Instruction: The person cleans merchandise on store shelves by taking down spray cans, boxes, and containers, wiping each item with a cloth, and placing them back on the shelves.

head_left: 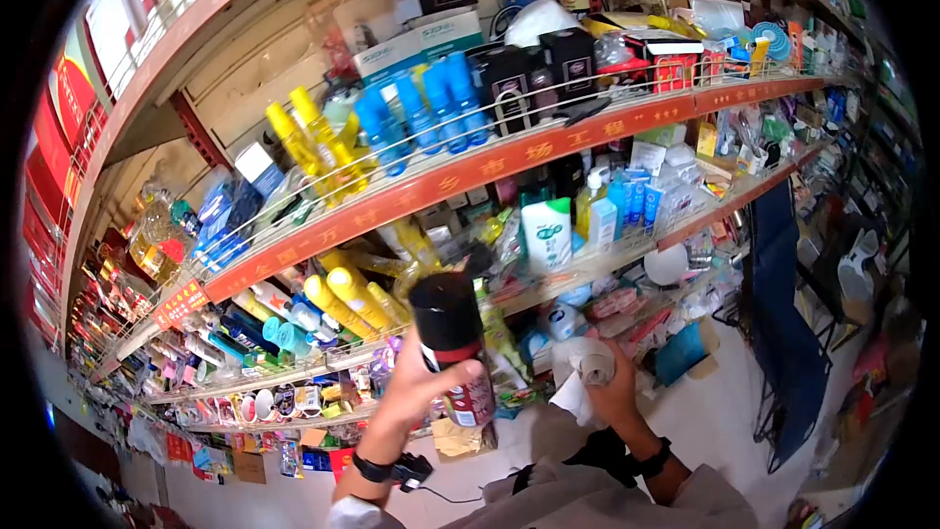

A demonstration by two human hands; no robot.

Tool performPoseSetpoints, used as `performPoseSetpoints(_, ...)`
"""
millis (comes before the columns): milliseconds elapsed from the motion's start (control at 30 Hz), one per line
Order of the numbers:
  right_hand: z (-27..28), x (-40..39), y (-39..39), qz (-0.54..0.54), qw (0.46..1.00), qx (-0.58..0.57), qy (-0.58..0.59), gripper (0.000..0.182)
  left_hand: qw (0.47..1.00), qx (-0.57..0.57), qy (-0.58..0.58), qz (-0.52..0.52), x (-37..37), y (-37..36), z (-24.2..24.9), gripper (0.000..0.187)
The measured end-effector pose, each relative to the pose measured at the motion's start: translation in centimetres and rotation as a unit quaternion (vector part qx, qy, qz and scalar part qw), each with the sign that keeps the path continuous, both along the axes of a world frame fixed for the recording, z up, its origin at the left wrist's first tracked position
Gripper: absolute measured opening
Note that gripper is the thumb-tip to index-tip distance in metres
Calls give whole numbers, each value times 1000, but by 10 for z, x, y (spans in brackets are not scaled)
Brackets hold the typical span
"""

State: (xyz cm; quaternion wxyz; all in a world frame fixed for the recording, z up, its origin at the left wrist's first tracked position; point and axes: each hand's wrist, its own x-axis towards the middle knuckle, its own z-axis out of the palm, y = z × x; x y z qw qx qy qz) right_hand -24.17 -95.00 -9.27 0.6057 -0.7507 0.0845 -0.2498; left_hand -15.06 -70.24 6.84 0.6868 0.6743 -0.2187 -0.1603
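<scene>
The spray can (470, 402) has a glossy, dark-red printed body that looks like metal, under a smooth black plastic cap (443, 313). The roll (587, 360) is soft, matt white paper. The blue bottles (458, 103) look like shiny, smooth plastic, as does the white tube (546, 235); the teal-and-white box (392, 54) is smooth card. The shelf's red edge strip (548, 145) has a slight sheen. Dark-blue cloth (778, 274) and the grey garment (607, 502) look matt; the pale floor (725, 397) is smooth.
</scene>
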Motion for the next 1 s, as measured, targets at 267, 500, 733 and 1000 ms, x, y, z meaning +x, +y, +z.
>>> performPoseSetpoints(267,-35,0,-155,45,998,19,38,56,959,50,-273,64,42,-175,137,72)
performPoseSetpoints(500,-33,-1,-242,66,996,48,32,43,824,98,-532,168,103,-304,229,44)
performPoseSetpoints(733,-31,-7,-284,107,987,112,47,38,826,90,-517,206,197,-367,248,42)
performPoseSetpoints(1000,-23,-11,-316,105,984,119,79,35,943,66,-248,211,250,-385,248,45)
